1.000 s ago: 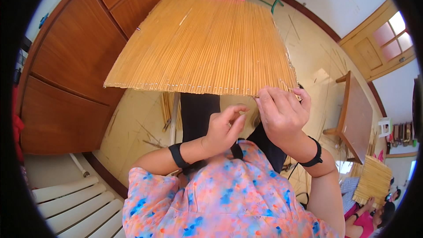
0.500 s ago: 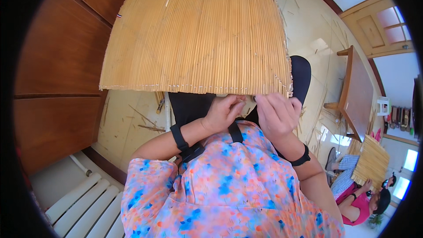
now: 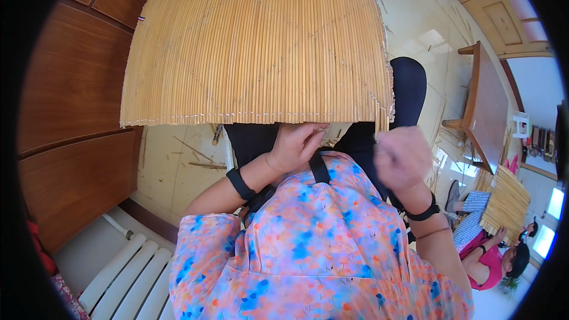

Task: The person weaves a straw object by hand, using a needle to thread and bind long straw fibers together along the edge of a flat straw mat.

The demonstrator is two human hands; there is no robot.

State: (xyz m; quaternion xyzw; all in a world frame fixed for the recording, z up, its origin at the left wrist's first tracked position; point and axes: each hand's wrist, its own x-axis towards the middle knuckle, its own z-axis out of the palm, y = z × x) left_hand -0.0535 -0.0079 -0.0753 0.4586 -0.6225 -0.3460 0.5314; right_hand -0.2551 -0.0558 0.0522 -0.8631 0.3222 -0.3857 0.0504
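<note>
A large mat of straight, straw-coloured reed stalks spreads in front of me, its near edge stitched with pale thread. My left hand is under the middle of that edge, fingers curled and pinched together; what they hold is hidden. My right hand, blurred by motion, is closed just below the mat's near right corner. Beside its fingers, a few stalk ends stick out lower than the rest of the edge. Whatever is inside the right fist cannot be made out.
Brown wooden cabinets stand at the left, above a white radiator. Loose stalk bits litter the tiled floor. At the right are a low wooden table and another person holding a smaller reed mat.
My right hand has moved right and slightly down, away from the left hand. The left hand stays at the mat's edge. The stalk ends by the right corner now show.
</note>
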